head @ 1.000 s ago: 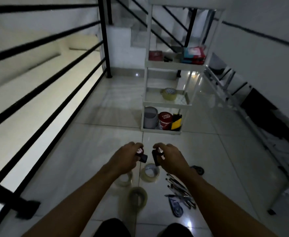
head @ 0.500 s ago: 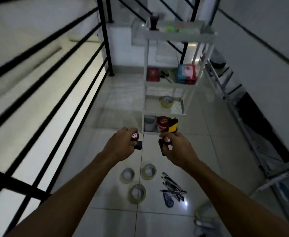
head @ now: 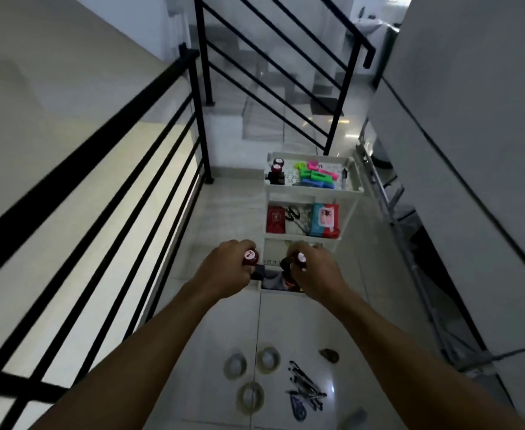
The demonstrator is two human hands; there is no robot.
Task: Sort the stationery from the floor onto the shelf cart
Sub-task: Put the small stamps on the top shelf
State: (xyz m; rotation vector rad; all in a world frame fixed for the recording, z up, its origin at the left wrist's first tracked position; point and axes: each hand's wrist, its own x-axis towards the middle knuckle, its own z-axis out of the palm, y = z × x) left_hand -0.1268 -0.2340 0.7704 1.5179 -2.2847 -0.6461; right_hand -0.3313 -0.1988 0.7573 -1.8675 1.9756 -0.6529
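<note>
My left hand (head: pixel 224 270) grips a dark red stamp (head: pixel 251 257) with a round labelled top. My right hand (head: pixel 315 271) grips a second red stamp (head: pixel 298 259). Both are held side by side in front of the white shelf cart (head: pixel 355 184), level with its lower tiers. Two similar stamps (head: pixel 276 172) stand at the left of the cart's top tray, beside bright highlighters (head: pixel 315 176). On the floor near my feet lie three tape rolls (head: pixel 250 395) and a pile of pens (head: pixel 304 384).
A black stair railing (head: pixel 124 169) runs along the left, and stairs rise behind the cart. A folded metal ladder (head: pixel 410 243) leans along the right wall. The cart's second tier holds a red box (head: pixel 276 219), scissors and a wipes pack (head: pixel 325 220). A small dark object (head: pixel 329 355) lies on the tiles.
The view has risen well above the floor, so the cart's top tray shows from above. Both hands, each still holding a stamp, have lifted toward the cart.
</note>
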